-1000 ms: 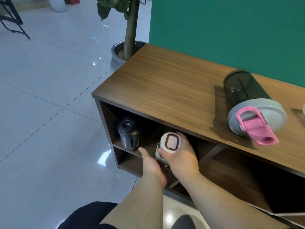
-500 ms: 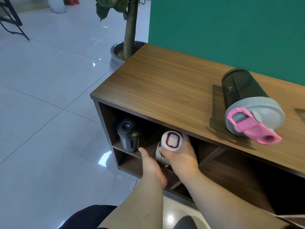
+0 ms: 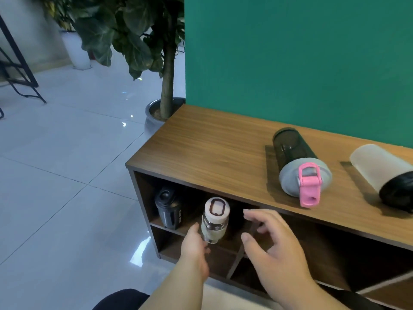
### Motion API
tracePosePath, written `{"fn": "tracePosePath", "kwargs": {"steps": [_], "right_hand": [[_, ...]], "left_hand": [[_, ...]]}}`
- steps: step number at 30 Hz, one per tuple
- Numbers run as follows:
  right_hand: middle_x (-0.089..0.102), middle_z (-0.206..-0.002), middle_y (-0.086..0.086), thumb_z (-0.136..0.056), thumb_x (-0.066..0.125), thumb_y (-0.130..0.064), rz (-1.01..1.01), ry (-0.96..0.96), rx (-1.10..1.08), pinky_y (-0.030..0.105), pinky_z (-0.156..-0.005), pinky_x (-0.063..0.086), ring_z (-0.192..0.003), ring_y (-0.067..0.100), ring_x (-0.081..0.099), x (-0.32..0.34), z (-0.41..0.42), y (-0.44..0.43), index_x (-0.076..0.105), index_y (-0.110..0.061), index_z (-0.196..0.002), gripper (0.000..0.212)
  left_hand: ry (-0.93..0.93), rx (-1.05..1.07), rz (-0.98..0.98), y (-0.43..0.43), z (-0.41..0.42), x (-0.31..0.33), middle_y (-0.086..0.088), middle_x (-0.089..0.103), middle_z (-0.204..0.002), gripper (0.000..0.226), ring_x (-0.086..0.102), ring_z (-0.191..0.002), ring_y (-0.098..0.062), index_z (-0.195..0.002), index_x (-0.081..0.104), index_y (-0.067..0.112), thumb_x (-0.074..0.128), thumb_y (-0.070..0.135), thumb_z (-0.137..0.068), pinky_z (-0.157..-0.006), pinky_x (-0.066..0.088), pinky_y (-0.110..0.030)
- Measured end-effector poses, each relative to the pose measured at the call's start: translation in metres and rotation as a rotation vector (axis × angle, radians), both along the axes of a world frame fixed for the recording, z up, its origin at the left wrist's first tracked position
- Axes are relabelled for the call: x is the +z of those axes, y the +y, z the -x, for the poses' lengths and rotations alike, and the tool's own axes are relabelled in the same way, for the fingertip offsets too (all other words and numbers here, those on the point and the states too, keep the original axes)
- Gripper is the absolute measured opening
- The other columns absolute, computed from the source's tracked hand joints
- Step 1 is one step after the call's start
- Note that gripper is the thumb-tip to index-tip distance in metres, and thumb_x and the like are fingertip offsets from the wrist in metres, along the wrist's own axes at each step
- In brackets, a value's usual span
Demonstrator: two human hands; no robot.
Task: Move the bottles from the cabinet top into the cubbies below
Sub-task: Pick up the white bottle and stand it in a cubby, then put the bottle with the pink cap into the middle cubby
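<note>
- Glossy white floor tiles point(image 3: 55, 198) are seen at left, with a green wall point(image 3: 301, 63) behind a wooden cabinet point(image 3: 212, 148) and a potted plant point(image 3: 166, 86) just beside its far corner.
- Two bottles are noted on the cabinet top, well apart from the cubbies: a dark bottle with a pink-strapped lid point(image 3: 299, 166) and a frosted bottle with a black lid point(image 3: 384, 173).
- A black bottle point(image 3: 168, 209) is seen upright in the upper left cubby.
- A clear bottle with a white cap point(image 3: 215, 220) is seen at the mouth of the next upper cubby.
- The left hand point(image 3: 194, 251) is held against the clear bottle's base; the grip cannot be told.
- The right hand point(image 3: 274, 247) is spread, apart from the clear bottle.
</note>
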State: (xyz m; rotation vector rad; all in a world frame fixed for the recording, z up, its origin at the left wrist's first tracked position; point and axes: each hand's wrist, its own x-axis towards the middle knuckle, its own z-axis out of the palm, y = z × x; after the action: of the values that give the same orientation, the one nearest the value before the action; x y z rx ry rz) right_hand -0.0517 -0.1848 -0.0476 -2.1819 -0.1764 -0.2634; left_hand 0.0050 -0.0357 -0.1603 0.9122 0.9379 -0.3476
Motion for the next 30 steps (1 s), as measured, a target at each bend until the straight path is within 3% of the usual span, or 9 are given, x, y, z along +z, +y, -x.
{"fn": "tracePosePath", "kwargs": {"steps": [2,4,7,9,15,20,24,28,30], "right_hand": [[0.051,-0.117,-0.026,-0.071,0.083,-0.007,0.016,-0.276,-0.16,0.028,-0.102,0.04,-0.119,0.004,0.048,0.024,-0.003,-0.021,0.058,-0.035,-0.114,0.058],[0.04,-0.136,-0.009,-0.067,0.089,-0.014,0.084,-0.389,-0.346,0.032,-0.114,0.027,-0.135,0.015,0.034,0.041,-0.017,-0.042,0.048,-0.02,-0.131,0.076],[0.021,-0.158,0.005,-0.065,0.089,-0.039,0.204,-0.223,-0.514,0.048,-0.119,0.019,-0.148,0.027,0.015,0.057,-0.047,-0.067,0.023,-0.022,-0.151,0.109],[0.018,-0.16,0.003,-0.066,0.089,-0.044,0.146,-0.09,-0.478,0.046,-0.116,0.027,-0.147,0.028,0.021,0.06,-0.062,-0.078,0.012,-0.028,-0.155,0.119],[0.036,-0.145,0.003,-0.068,0.085,-0.025,0.114,0.043,-0.42,0.046,-0.094,0.054,-0.124,0.03,0.051,0.05,-0.07,-0.091,0.03,-0.03,-0.147,0.097],[0.035,-0.141,-0.004,-0.064,0.086,-0.02,0.071,0.106,-0.303,0.042,-0.086,0.059,-0.11,0.022,0.059,0.053,-0.021,-0.084,0.032,-0.036,-0.143,0.097],[0.036,-0.128,-0.016,-0.053,0.087,-0.022,-0.001,0.241,-0.137,0.036,-0.073,0.062,-0.089,0.019,0.07,0.051,0.042,-0.073,0.034,-0.05,-0.131,0.098],[0.046,-0.12,-0.019,-0.054,0.087,-0.025,-0.001,0.383,0.052,0.027,-0.072,0.061,-0.092,0.015,0.069,0.066,0.086,-0.083,0.039,-0.052,-0.128,0.092],[0.05,-0.115,-0.019,-0.054,0.087,-0.03,0.046,0.472,0.1,0.029,-0.076,0.06,-0.095,0.015,0.065,0.07,0.096,-0.092,0.041,-0.052,-0.125,0.087]], "left_hand": [[-0.054,-0.058,0.076,-0.003,0.007,0.013,-0.018,0.064,-0.137,0.06,0.054,-0.133,-0.035,-0.151,0.049,0.009,0.047,0.045,-0.104,-0.116,0.037,-0.05],[-0.1,-0.079,0.108,-0.003,0.017,0.024,-0.019,0.057,-0.15,0.059,0.047,-0.145,-0.035,-0.153,0.047,0.011,0.047,0.045,-0.104,-0.12,0.032,-0.052],[-0.148,-0.092,0.095,0.0,0.036,0.034,-0.018,0.064,-0.137,0.054,0.054,-0.138,-0.037,-0.147,0.054,0.011,0.048,0.043,-0.104,-0.115,0.038,-0.053],[-0.158,-0.127,0.075,0.0,0.049,0.04,-0.018,0.065,-0.139,0.055,0.056,-0.134,-0.038,-0.146,0.055,0.011,0.048,0.045,-0.103,-0.11,0.04,-0.053],[-0.119,-0.216,0.013,0.006,0.077,0.051,-0.024,0.059,-0.147,0.057,0.054,-0.135,-0.043,-0.145,0.055,0.005,0.047,0.043,-0.104,-0.114,0.035,-0.054],[-0.127,-0.235,-0.012,0.011,0.085,0.054,-0.025,0.063,-0.139,0.054,0.058,-0.126,-0.044,-0.141,0.058,0.004,0.049,0.042,-0.104,-0.112,0.037,-0.055],[-0.221,-0.215,0.03,-0.003,0.093,0.062,-0.022,0.07,-0.126,0.056,0.065,-0.115,-0.04,-0.137,0.06,0.007,0.045,0.05,-0.104,-0.104,0.044,-0.054],[-0.347,-0.171,0.122,-0.031,0.104,0.071,-0.028,0.068,-0.131,0.063,0.067,-0.118,-0.048,-0.131,0.061,0.01,0.039,0.061,-0.102,-0.098,0.055,-0.058],[-0.365,-0.181,0.15,-0.045,0.109,0.069,-0.028,0.069,-0.129,0.074,0.066,-0.12,-0.051,-0.127,0.061,0.007,0.035,0.07,-0.099,-0.086,0.061,-0.056]]}}
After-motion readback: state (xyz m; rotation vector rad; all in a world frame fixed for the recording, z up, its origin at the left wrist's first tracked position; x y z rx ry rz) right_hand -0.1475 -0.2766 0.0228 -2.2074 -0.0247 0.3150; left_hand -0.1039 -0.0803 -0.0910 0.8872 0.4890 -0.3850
